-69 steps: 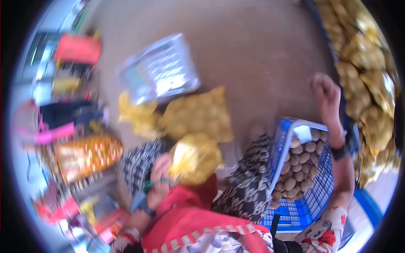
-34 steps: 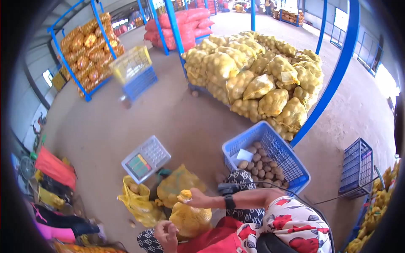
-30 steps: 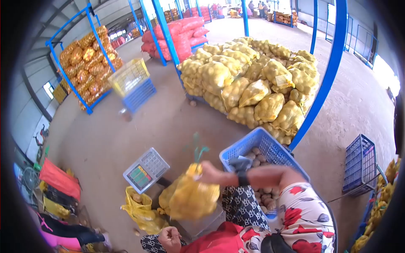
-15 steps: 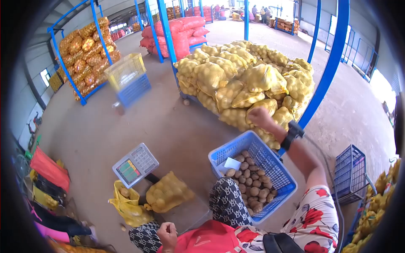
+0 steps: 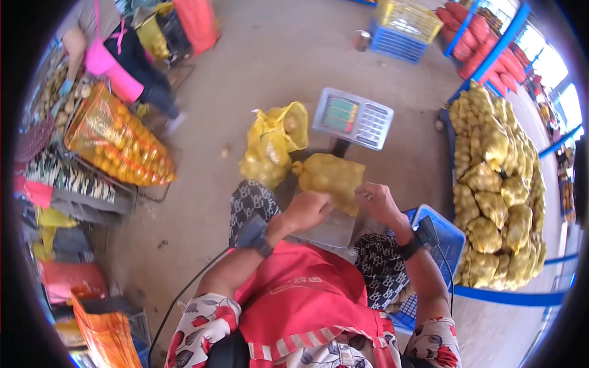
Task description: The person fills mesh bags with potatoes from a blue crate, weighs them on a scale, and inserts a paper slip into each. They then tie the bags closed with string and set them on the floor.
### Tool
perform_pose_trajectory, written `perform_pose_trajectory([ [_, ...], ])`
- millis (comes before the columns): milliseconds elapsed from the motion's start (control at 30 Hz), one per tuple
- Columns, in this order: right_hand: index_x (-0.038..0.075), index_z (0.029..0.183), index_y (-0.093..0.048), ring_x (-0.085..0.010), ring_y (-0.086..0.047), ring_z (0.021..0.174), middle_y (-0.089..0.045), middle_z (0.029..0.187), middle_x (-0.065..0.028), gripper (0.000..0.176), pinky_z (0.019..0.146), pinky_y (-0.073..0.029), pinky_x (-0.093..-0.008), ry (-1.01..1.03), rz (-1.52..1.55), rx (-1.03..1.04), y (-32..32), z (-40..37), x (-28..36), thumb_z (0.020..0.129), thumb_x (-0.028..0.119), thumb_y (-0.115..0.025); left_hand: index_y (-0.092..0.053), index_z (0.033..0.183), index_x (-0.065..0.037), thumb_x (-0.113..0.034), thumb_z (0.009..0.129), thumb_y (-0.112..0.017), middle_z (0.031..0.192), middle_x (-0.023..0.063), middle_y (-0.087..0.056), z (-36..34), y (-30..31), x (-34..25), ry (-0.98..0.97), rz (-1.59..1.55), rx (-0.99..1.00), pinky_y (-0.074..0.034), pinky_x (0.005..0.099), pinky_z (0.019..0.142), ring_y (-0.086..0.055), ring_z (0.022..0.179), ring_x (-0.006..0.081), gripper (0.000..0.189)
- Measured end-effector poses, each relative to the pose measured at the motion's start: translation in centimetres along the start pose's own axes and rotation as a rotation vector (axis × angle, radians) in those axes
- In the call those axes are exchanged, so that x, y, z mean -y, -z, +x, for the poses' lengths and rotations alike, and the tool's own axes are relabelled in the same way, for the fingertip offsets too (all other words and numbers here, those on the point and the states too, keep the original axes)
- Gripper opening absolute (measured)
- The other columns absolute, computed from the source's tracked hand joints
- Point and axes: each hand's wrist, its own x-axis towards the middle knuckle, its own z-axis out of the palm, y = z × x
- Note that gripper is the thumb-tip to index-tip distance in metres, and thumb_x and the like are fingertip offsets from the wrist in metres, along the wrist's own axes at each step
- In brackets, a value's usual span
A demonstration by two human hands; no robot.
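Observation:
My left hand (image 5: pixel 308 210) is closed, its fingers curled just in front of a tied yellow mesh bag of potatoes (image 5: pixel 328 175). Across from it, my right hand (image 5: pixel 376 201) pinches its fingers together at the bag's right side. Whether either hand holds something thin cannot be made out. The mesh bag lies on the flat plate of a scale (image 5: pixel 328 230), below its display and keypad (image 5: pixel 354 118). To the left stands an open yellow mesh bag (image 5: pixel 268 150) with potatoes inside.
At my right knee is a blue crate (image 5: pixel 445 236), partly hidden by my arm. Stacked potato bags (image 5: pixel 491 190) fill a blue rack on the right. A yellow crate (image 5: pixel 408 17) sits on a blue crate (image 5: pixel 397 44) ahead. Co-workers and an orange mesh sack (image 5: pixel 126 144) are at left.
My view has swung left and down. My right hand has come from beside the stacked bags to the bag on the scale, and my left hand has moved forward to meet it.

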Motion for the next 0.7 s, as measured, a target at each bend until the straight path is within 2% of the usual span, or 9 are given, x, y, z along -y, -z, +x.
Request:
perform_pose_trajectory([
  [100, -0.003, 0.085, -0.062, -0.0265, -0.065, 0.067, -0.064, 0.074, -0.0175, 0.016, 0.06, -0.05, -0.0316, -0.006, -0.012, 0.094, -3.8, 4.1, -1.4, 0.075, 0.009, -0.061, -0.059, 0.078, -0.003, -0.016, 0.077, -0.057, 0.069, 0.0198, -0.059, 2.6, 2.0, 2.0, 0.089, 0.129, 0.168, -0.046, 0.0442, 0.061, -0.059, 0.068, 0.0365, 0.014],
  [200, -0.004, 0.086, -0.061, -0.0243, -0.064, 0.064, -0.064, 0.072, -0.0154, 0.017, 0.058, -0.049, -0.0296, -0.189, 0.066, 0.196, -7.4, 9.7, -1.8, 0.075, 0.009, -0.061, -0.058, 0.075, -0.002, -0.014, 0.077, -0.054, 0.067, 0.0206, -0.059, 5.2, 3.4, 5.8, 0.086, 0.177, 0.063, -0.046, 0.0464, 0.059, -0.059, 0.065, 0.0372, 0.013],
  [300, -0.003, 0.083, -0.062, -0.0201, -0.062, 0.06, -0.063, 0.065, -0.012, 0.015, 0.056, -0.047, -0.029, -0.311, 0.24, 0.148, -12.8, 16.1, -5.5, 0.076, 0.01, -0.061, -0.056, 0.072, -0.002, -0.011, 0.076, -0.055, 0.066, 0.019, -0.059, 6.9, 4.5, 9.8, 0.359, 0.139, -0.269, -0.046, 0.0449, 0.056, -0.059, 0.062, 0.0364, 0.009],
  [367, 0.0, 0.093, -0.062, -0.0191, -0.06, 0.066, -0.061, 0.071, -0.0119, 0.019, 0.057, -0.047, -0.0312, 0.043, 0.017, 0.165, -16.0, 20.4, -7.2, 0.076, 0.009, -0.06, -0.056, 0.072, -0.003, -0.01, 0.075, -0.056, 0.065, 0.0181, -0.059, 8.1, 5.3, 11.3, 0.321, 0.026, -0.422, -0.046, 0.0433, 0.055, -0.059, 0.06, 0.0358, 0.008],
  [400, 0.0, 0.094, -0.061, -0.0197, -0.06, 0.067, -0.06, 0.072, -0.0123, 0.02, 0.058, -0.047, -0.0315, 0.071, 0.004, 0.158, -17.4, 21.8, -7.8, 0.075, 0.009, -0.059, -0.056, 0.072, -0.003, -0.009, 0.074, -0.057, 0.064, 0.0171, -0.059, 8.8, 5.8, 12.0, 0.248, -0.071, -0.582, -0.046, 0.0417, 0.054, -0.058, 0.059, 0.0352, 0.007],
  [500, 0.002, 0.096, -0.06, -0.0213, -0.059, 0.07, -0.059, 0.076, -0.0136, 0.023, 0.058, -0.046, -0.0324, 0.069, 0.116, 0.093, -22.8, 25.5, -9.0, 0.075, 0.008, -0.059, -0.057, 0.073, -0.003, -0.008, 0.074, -0.058, 0.061, 0.0138, -0.058, 10.0, 6.9, 14.3, 0.228, -0.134, -0.62, -0.047, 0.0367, 0.053, -0.059, 0.056, 0.0295, 0.006],
  [600, 0.003, 0.099, -0.059, -0.0229, -0.059, 0.072, -0.058, 0.08, -0.0149, 0.026, 0.059, -0.046, -0.0332, -0.001, 0.614, -0.047, -30.1, 27.6, -10.7, 0.074, 0.008, -0.059, -0.059, 0.074, -0.003, -0.009, 0.075, -0.057, 0.067, 0.012, -0.061, 10.0, 10.0, 15.4, 0.276, 0.051, -0.601, -0.048, 0.0306, 0.057, -0.062, 0.061, 0.023, 0.006],
  [667, 0.004, 0.101, -0.058, -0.024, -0.059, 0.074, -0.058, 0.082, -0.0157, 0.028, 0.059, -0.046, -0.0338, -0.011, 1.251, -0.14, -34.7, 27.7, -12.1, 0.074, 0.007, -0.059, -0.061, 0.078, -0.002, -0.009, 0.074, -0.059, 0.075, 0.0127, -0.064, 9.6, 13.2, 16.6, 0.59, -0.299, -0.657, -0.049, 0.0297, 0.066, -0.063, 0.068, 0.0216, 0.008],
  [700, 0.006, 0.103, -0.056, -0.0261, -0.056, 0.076, -0.055, 0.087, -0.0169, 0.027, 0.06, -0.045, -0.0337, 0.308, 0.308, -0.126, -33.6, 25.5, -11.7, 0.076, 0.009, -0.058, -0.061, 0.085, -0.001, -0.01, 0.074, -0.06, 0.082, 0.0161, -0.064, 9.2, 14.0, 18.4, 0.688, -0.32, -0.742, -0.049, 0.03, 0.07, -0.063, 0.075, 0.0223, 0.015],
])
